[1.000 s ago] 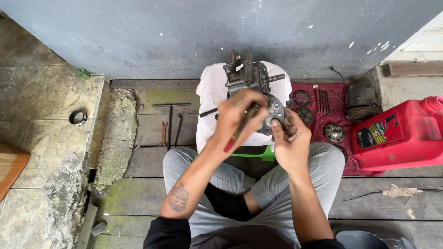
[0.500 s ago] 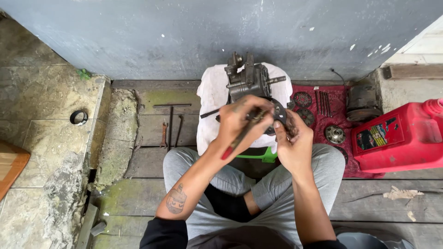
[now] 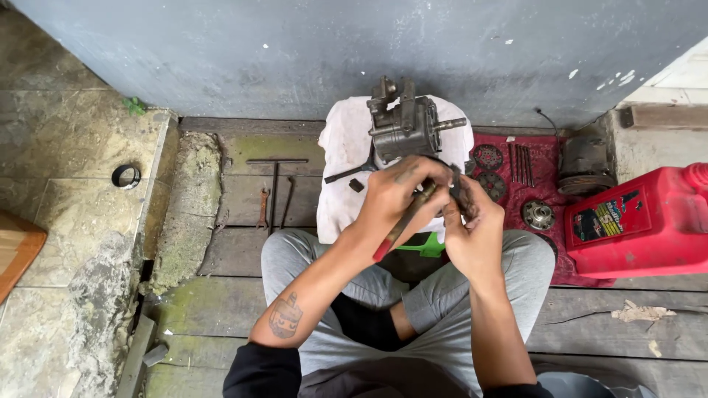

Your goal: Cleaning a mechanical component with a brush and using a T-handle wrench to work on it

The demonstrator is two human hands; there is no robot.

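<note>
right now the left hand (image 3: pixel 394 193) is clamped on a red-tipped tool (image 3: pixel 403 221) slanting up toward a small dark part (image 3: pixel 459 193) pinched in the right hand (image 3: pixel 472 228), just below the grey engine block (image 3: pixel 404 125) on the white cloth (image 3: pixel 343 173).

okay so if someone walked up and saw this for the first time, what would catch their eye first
Probably the greasy metal engine assembly on a white cloth at the centre, with the left hand gripping a red-tipped tool and the right hand working a small dark part just below it. Next, the bright red jerry can at the right edge, beside a red mat laid with gears and rods.
</note>
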